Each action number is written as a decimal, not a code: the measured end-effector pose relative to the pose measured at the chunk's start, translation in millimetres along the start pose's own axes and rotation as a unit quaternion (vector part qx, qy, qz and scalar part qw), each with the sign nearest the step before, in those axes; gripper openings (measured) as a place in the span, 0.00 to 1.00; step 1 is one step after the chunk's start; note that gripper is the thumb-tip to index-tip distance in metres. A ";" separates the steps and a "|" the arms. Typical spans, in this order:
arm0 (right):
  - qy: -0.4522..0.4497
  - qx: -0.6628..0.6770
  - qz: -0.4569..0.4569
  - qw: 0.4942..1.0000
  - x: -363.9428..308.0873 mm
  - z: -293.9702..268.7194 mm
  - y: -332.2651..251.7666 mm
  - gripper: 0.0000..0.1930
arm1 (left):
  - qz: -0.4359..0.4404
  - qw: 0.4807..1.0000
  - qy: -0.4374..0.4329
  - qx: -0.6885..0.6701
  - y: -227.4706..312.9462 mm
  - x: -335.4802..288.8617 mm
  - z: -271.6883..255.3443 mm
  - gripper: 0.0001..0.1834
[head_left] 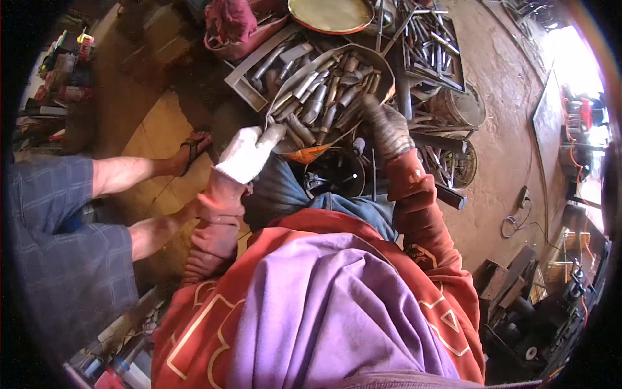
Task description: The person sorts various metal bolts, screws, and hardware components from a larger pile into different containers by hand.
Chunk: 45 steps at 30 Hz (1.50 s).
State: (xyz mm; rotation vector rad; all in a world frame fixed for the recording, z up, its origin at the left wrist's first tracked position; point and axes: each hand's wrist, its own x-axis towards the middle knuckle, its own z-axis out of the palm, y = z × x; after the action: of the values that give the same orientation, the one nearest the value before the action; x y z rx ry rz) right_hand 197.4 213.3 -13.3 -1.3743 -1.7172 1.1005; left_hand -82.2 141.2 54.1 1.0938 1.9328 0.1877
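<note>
A wide, shallow metal pan (392, 74) with an orange patch at its near edge sits in front of me. It is heaped with worn metal tool bits (315, 105), mostly thick cylindrical shanks. My left hand (249, 154), in a white glove, is closed on the pan's left rim, thumb and fingers pinching the edge. On the opposite side, my right hand (387, 129) wears a dirty grey glove and grips the right rim; its fingertips are partly hidden. Below the pan, between my knees, a dark round bucket (334, 172) holds small metal pieces.
Behind the pan lie a tray (249, 87) of metal bits, a round lid-like pan (330, 14), a reddish container (233, 29) and a crate (434, 45) of rods. Buckets (468, 107) stand at right. Another person's bare legs (129, 175) are close on my left.
</note>
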 end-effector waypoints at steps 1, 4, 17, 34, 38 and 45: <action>-0.022 0.199 0.194 0.960 0.8 -2.4 -29.3 0.19 | 0.088 0.996 0.007 0.004 -14.0 1.9 -2.1 0.36; 0.014 0.215 0.124 0.969 -1.5 -3.4 8.3 0.17 | 0.201 0.972 0.109 -0.045 -19.3 7.3 23.8 0.34; 0.039 0.006 -0.258 0.965 66.8 -48.7 -57.7 0.12 | 0.277 0.932 0.091 -0.215 69.7 54.1 -40.4 0.29; 0.091 0.287 -0.011 0.954 29.9 -86.5 -55.2 0.19 | 0.286 0.946 0.145 0.044 101.0 237.1 -80.6 0.36; 0.149 0.382 0.046 0.911 -26.6 -108.9 -53.3 0.21 | 0.390 0.886 0.237 -0.076 78.1 164.3 -43.7 0.17; 0.179 0.483 0.055 0.856 -48.3 -128.2 -68.4 0.22 | 0.440 0.821 0.257 0.259 90.1 45.6 82.3 0.36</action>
State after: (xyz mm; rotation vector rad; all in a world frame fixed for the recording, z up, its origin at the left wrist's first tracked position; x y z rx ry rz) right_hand 293.3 186.1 102.9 -0.9160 -0.6186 1.3763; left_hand 25.4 207.4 22.1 2.4862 1.7988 0.5202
